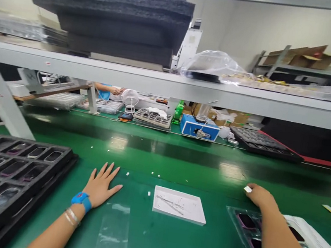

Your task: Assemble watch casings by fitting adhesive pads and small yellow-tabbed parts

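Observation:
My left hand (101, 187) lies flat on the green mat (177, 247), its fingers spread and nothing in them. A blue band (81, 201) circles that wrist. Over to the right, my right hand (259, 195) pinches a small white piece (247, 189) just above the mat. Between the hands sits a flat white box (178, 214) with a grey, caliper-like shape on it. Below my left hand is a clear plastic bag (113, 231). A clear tray (234, 214) holding dark, rounded frames is partly hidden by my right forearm.
At left, a black foam tray (63, 153) holds several rounded frames in slots. Tiny white bits (148, 193) dot the mat. A shelf beam (147, 80) crosses overhead, with black foam sheets (115, 19) stacked on it. Behind stand a blue box (199, 128), a fan (130, 97) and another person's hand (116, 90).

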Demonstrator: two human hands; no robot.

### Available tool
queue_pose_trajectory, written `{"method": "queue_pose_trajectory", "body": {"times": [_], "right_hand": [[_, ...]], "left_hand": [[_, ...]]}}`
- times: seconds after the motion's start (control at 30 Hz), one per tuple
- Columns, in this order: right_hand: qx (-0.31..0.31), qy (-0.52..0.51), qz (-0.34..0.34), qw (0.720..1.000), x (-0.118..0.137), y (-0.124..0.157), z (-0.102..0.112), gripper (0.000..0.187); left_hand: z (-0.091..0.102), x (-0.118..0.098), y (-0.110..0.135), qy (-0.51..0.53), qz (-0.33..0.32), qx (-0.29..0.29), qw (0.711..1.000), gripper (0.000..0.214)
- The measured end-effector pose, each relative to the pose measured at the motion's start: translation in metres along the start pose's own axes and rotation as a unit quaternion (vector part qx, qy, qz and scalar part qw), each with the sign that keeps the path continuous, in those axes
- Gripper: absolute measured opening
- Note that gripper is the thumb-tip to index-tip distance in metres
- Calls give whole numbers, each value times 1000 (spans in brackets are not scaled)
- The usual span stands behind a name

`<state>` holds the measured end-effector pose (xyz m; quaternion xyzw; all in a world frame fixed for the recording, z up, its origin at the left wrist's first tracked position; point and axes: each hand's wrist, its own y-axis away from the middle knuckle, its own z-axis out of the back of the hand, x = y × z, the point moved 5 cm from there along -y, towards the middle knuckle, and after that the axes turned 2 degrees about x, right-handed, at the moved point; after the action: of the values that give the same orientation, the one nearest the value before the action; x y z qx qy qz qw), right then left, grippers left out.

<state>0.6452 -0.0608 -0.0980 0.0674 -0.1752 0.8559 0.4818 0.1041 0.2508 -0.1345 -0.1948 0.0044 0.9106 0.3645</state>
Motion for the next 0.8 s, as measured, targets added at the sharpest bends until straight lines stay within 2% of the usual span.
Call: {"method": "queue_pose_trajectory", "body": {"times": [0.13,0.23,0.3,0.4,0.43,0.5,0.6,0.7,0.8], "right_hand": [[54,-39,14,998,34,19,-1,18],[37,-107,47,992,79,43,7,6],[11,-162,75,984,117,67,16,8],[1,-280,139,950,185,125,31,13],[22,-363,173,915,210,149,34,13],[82,-467,215,853,258,199,36,14],[165,-496,270,808,316,264,25,9],[179,-475,312,803,343,300,5,8],[157,-443,324,821,345,308,-15,11]], "left_hand": [[1,1,0,82,3,-29,996,70],[12,2,4,152,9,-74,985,68],[25,-1,10,212,11,-114,971,61],[39,-14,23,325,10,-146,934,53],[40,-21,27,369,8,-141,919,52],[36,-39,36,459,3,-97,883,52],[18,-65,48,578,-15,29,815,55],[4,-80,58,654,-30,145,741,53],[-3,-83,63,698,-31,199,687,49]]}}
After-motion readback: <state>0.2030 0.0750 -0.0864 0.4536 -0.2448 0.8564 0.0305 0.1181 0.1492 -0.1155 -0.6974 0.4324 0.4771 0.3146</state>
